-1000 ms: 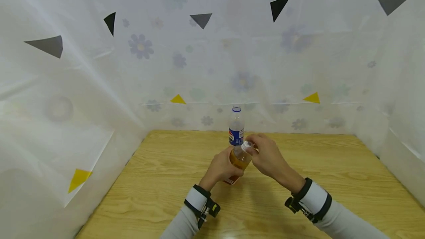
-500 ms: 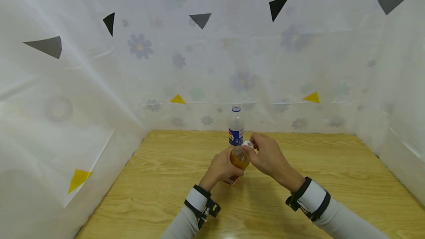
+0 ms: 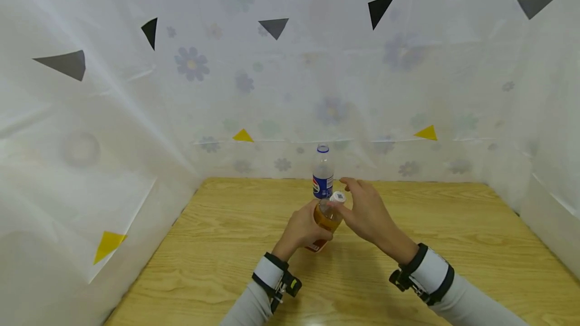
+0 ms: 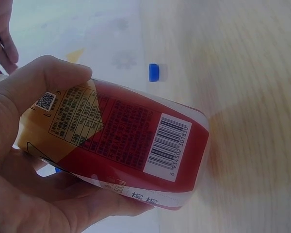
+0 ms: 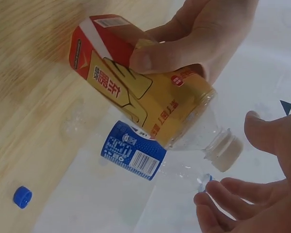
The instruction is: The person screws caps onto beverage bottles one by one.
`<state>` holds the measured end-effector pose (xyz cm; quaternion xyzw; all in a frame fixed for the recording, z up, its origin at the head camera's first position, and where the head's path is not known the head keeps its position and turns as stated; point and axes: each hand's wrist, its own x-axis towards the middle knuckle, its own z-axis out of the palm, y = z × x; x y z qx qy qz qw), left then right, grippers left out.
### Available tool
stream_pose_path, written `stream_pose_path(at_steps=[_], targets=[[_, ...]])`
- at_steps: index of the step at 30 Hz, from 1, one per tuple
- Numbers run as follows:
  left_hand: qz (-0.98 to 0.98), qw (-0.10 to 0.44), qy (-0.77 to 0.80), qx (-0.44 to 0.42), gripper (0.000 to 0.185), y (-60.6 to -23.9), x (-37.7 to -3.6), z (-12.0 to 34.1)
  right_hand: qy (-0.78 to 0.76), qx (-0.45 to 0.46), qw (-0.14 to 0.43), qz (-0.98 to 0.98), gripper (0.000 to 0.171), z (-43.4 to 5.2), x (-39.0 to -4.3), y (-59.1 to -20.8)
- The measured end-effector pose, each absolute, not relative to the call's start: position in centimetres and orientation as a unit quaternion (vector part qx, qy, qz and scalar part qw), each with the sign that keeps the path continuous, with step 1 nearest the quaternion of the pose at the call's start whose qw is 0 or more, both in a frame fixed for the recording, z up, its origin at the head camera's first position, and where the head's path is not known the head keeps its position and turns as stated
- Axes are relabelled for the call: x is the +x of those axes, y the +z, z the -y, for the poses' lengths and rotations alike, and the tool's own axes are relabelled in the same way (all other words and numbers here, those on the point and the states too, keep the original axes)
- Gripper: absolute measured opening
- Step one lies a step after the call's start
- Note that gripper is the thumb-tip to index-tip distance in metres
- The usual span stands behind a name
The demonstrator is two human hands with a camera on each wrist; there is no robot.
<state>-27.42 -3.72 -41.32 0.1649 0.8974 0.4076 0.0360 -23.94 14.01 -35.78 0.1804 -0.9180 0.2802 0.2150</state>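
In the head view my left hand (image 3: 301, 228) grips a squarish drink bottle (image 3: 328, 221) with a red and yellow label. The bottle is tilted, its neck pointing up and to the right. A white cap (image 5: 225, 152) sits on its neck. My right hand (image 3: 368, 213) is beside the cap, thumb and fingers spread. In the right wrist view a gap shows between those fingers and the cap. Behind the drink bottle stands a clear bottle (image 3: 322, 185) with a blue label and no cap on its mouth; its lower part is hidden.
A loose blue bottle cap (image 4: 154, 73) lies on the wooden table (image 3: 217, 245); the right wrist view shows this blue cap (image 5: 23, 196) too. White patterned sheeting (image 3: 290, 89) hangs behind the table and along both sides.
My right fingers were pinching the white cap; they have let go and spread apart from it. My left hand and the drink bottle have stayed nearly in place.
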Motion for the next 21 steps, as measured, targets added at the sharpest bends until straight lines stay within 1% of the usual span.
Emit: stream_pose_path(at_steps=[2,6,8,13,21], targets=[[-0.897,0.037,0.409,0.165,0.072,-41.35,-27.44,3.75,0.288,0.19,0.207,0.916,0.055,-13.96,-23.91,-35.64],[-0.893,0.036,0.416,0.168,0.073,-41.41,-27.48,3.8,0.298,0.221,0.205,0.906,0.046,-13.83,-23.87,-35.57],[-0.892,0.034,0.417,0.169,0.073,-41.45,-27.47,3.82,0.296,0.229,0.203,0.905,0.044,-13.76,-23.78,-35.59],[-0.894,0.034,0.414,0.168,0.072,-41.62,-27.42,3.83,0.294,0.231,0.197,0.906,0.038,-13.67,-23.62,-35.76],[-0.891,0.032,0.418,0.174,0.073,-41.56,-27.48,3.82,0.295,0.228,0.199,0.906,0.036,-13.72,-23.82,-35.75]])
